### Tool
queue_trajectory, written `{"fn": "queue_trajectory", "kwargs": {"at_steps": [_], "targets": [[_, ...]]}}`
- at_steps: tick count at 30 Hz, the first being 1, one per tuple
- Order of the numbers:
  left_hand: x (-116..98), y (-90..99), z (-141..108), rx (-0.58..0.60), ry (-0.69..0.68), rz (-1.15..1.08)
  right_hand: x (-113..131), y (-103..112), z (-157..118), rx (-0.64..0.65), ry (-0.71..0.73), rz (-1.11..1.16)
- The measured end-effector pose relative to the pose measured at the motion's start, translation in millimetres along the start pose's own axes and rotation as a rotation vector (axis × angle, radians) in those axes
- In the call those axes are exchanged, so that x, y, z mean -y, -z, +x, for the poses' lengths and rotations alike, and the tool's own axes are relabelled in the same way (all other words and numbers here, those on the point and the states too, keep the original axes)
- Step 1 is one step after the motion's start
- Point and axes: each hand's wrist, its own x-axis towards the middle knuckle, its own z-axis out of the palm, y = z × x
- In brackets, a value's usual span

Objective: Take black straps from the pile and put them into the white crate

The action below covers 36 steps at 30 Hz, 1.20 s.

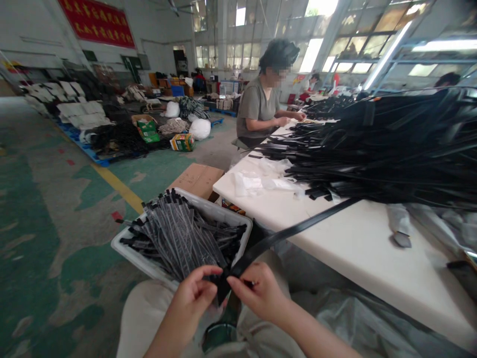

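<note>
A long black strap (290, 231) runs from the heap on the table down to my lap, where both hands pinch its near end. My left hand (198, 291) grips the folded end between thumb and fingers. Just to its right, my right hand (261, 288) pinches the same strap. Beyond my hands stands a white bin (244, 238) filled with grey and black strips (179, 231), many in clear plastic.
The white table (335, 238) bears a large heap of black straps (395, 149) and plastic sleeves (248, 183). A cardboard box (197, 180) stands behind the bin. A person (259, 107) sits at the table's far side. Loaded blue pallets (99, 158) stand at the left.
</note>
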Motion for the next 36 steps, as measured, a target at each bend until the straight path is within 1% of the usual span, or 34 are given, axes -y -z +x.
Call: {"fn": "queue_trajectory", "kwargs": {"at_steps": [4,6,7,9,11,13,16,18,21,25,27,29,31,33,36], "targets": [[-8,0.9,-3,0.034,0.055,-0.043,5,3,3,-0.079,0.094,-0.078],[-9,1.3,-3,0.042,0.072,-0.038,9,4,5,-0.075,0.142,-0.081],[-8,1.5,-2,0.043,0.077,-0.037,11,4,5,-0.053,0.152,-0.062],[-6,1.7,-1,0.046,0.081,-0.037,14,4,4,0.048,0.117,0.018],[-2,1.7,-1,0.059,0.091,-0.035,14,6,3,0.165,0.026,0.108],[0,1.0,-1,0.07,0.098,-0.013,12,10,3,0.256,-0.059,0.163],[2,-0.9,0,0.051,0.088,0.057,7,15,4,0.367,-0.114,0.19],[3,-2.0,2,0.035,0.085,0.095,4,17,6,0.412,-0.132,0.19],[6,-2.3,5,0.019,0.088,0.098,1,15,5,0.391,-0.167,0.171],[13,-0.3,3,-0.028,0.072,0.034,-3,12,1,0.297,-0.224,0.125],[17,0.5,0,-0.067,0.046,-0.012,-6,10,-2,0.24,-0.238,0.094],[22,0.6,-3,-0.117,0.021,-0.051,-8,10,-3,0.216,-0.239,0.084],[26,0.5,-4,-0.144,0.017,-0.08,-9,11,-3,0.245,-0.236,0.109],[28,0.0,-3,-0.133,0.029,-0.091,-8,14,-2,0.305,-0.211,0.145],[28,-2.0,1,-0.114,0.018,-0.086,-7,17,2,0.415,-0.097,0.136]]}}
